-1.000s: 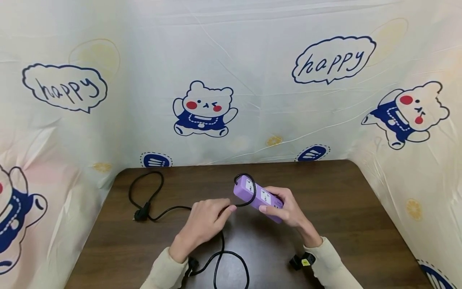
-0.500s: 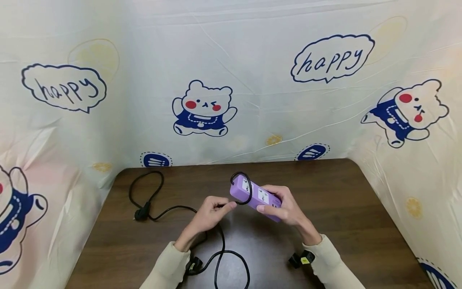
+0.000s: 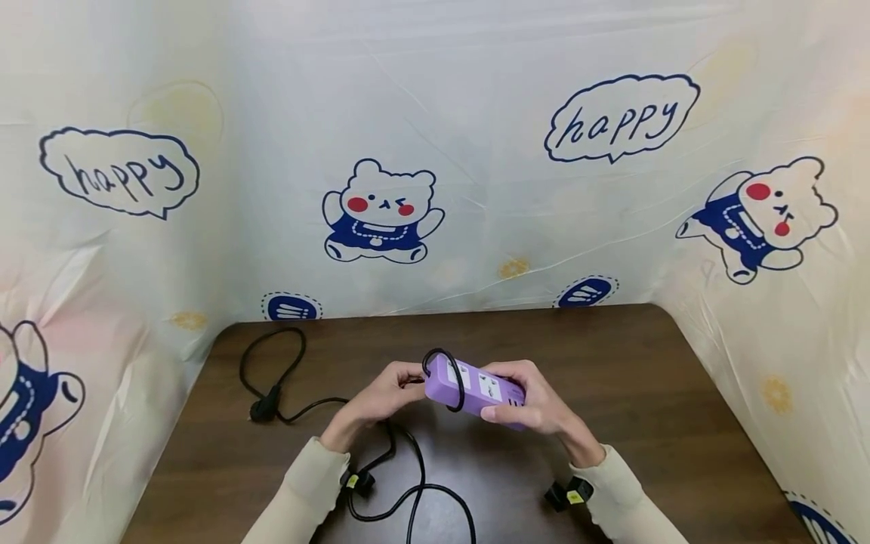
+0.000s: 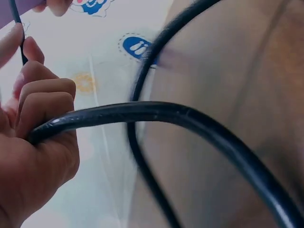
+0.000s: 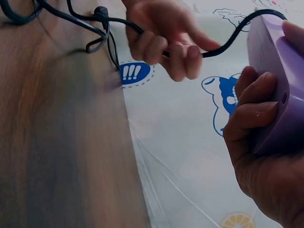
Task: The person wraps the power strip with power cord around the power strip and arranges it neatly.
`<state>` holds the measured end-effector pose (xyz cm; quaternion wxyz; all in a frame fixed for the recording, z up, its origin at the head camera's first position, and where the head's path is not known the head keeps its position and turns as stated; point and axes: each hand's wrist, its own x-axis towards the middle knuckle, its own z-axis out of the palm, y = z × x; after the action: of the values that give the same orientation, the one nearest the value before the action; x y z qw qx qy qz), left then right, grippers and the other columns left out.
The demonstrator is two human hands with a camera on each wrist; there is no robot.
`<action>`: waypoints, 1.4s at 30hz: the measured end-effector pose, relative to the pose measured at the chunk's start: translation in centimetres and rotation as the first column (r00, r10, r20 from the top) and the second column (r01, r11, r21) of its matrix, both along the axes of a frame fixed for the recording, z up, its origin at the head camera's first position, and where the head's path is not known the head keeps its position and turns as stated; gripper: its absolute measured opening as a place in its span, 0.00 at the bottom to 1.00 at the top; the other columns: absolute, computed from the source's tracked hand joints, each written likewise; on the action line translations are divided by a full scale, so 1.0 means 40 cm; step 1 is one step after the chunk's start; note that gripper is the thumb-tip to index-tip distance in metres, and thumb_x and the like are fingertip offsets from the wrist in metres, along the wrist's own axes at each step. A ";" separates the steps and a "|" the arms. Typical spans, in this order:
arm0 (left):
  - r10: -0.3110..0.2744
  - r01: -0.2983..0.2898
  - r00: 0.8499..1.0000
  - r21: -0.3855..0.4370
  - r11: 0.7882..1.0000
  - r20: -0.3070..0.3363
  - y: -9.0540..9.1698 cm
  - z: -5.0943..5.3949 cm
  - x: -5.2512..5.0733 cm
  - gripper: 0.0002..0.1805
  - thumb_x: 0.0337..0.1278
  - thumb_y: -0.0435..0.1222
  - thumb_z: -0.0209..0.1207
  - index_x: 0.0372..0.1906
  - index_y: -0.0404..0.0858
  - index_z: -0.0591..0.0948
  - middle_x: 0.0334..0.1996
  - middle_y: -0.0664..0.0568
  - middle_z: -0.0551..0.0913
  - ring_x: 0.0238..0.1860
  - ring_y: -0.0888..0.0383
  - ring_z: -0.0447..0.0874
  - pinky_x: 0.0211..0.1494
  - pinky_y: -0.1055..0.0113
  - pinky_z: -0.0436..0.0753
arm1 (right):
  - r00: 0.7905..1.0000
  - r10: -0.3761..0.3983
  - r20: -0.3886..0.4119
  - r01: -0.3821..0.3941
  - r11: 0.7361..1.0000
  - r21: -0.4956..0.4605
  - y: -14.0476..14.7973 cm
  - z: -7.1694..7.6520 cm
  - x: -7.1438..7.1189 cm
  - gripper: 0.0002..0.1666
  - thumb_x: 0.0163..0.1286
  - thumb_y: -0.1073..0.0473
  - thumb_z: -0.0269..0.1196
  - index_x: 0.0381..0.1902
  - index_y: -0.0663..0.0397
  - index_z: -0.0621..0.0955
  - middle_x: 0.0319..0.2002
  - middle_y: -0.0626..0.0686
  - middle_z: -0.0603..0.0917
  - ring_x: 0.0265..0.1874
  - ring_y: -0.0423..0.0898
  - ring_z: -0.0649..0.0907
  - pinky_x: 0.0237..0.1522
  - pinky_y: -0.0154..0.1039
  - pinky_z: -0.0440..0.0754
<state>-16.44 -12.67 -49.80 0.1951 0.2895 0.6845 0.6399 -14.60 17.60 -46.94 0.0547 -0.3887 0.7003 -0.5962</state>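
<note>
My right hand (image 3: 533,400) grips a purple power strip (image 3: 473,388), its thumb on the face with the white panels and its fingers behind. The strip is held above the table and tilts, its right end lower. A stretch of its black cord (image 3: 423,461) crosses the face near the left end. My left hand (image 3: 381,394) is beside that end, its fingers curled round the cord, as the right wrist view shows; the cord (image 4: 147,111) also trails out of the palm in the left wrist view. The cord's plug (image 3: 265,406) lies on the table to the left.
The cord lies in loose loops on the brown wooden table (image 3: 646,408), at the back left and front middle. Small black wrist cameras sit at the left sleeve (image 3: 309,483) and right sleeve (image 3: 628,491). A printed curtain (image 3: 489,189) surrounds the table's back and sides.
The power strip has shifted slightly left and become more level. My left hand has moved a little left and away from me, still on the cord; the crossing cord now lies nearer the strip's left end.
</note>
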 end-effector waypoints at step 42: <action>-0.014 0.013 1.000 -0.226 0.974 0.000 0.010 0.194 -0.027 0.13 0.76 0.36 0.57 0.34 0.31 0.77 0.21 0.54 0.63 0.21 0.60 0.58 0.26 0.68 0.60 | 0.995 -0.033 -0.099 0.047 0.989 0.142 0.014 0.011 0.007 0.21 0.59 0.54 0.77 0.51 0.47 0.89 0.36 0.48 0.90 0.29 0.38 0.84 0.27 0.37 0.83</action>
<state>-17.51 -12.28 -42.03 0.2306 0.2706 0.7510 0.5564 -14.33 18.15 -46.49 0.0367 -0.3981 0.7511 -0.5255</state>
